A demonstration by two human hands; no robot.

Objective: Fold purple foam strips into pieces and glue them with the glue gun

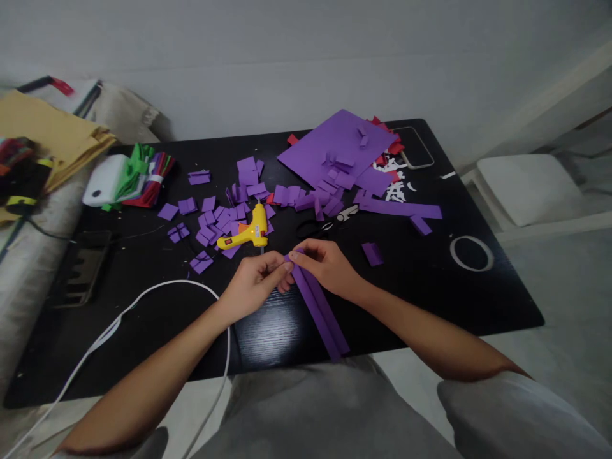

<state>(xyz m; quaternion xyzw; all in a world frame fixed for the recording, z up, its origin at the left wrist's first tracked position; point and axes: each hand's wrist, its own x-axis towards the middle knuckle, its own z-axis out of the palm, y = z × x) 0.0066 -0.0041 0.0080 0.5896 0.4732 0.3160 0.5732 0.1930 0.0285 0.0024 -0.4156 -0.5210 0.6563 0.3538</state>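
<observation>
A long purple strip (pixel 319 307), creased along its length, slants from my fingers down to the table's front edge. My left hand (pixel 261 280) pinches its far end between thumb and fingers. Close beside it, my right hand (pixel 327 264) grips the same end, thumb on top. Just beyond my left hand lies a yellow glue gun (pixel 257 226) among small purple pieces (pixel 210 223), some of them folded. Scissors with black handles (pixel 329 224) rest past my right hand. One folded purple piece (pixel 371 254) sits to the right.
On the black table (pixel 406 287) lie a large purple sheet (pixel 329 150), white scraps (pixel 396 185), a phone-like object (pixel 415 148) and a tape-like ring (pixel 471 253). A white cable (pixel 143 294) crosses the left side. Colourful bundles (pixel 143 178) stand at the back left. A white stool (pixel 528 188) is at right.
</observation>
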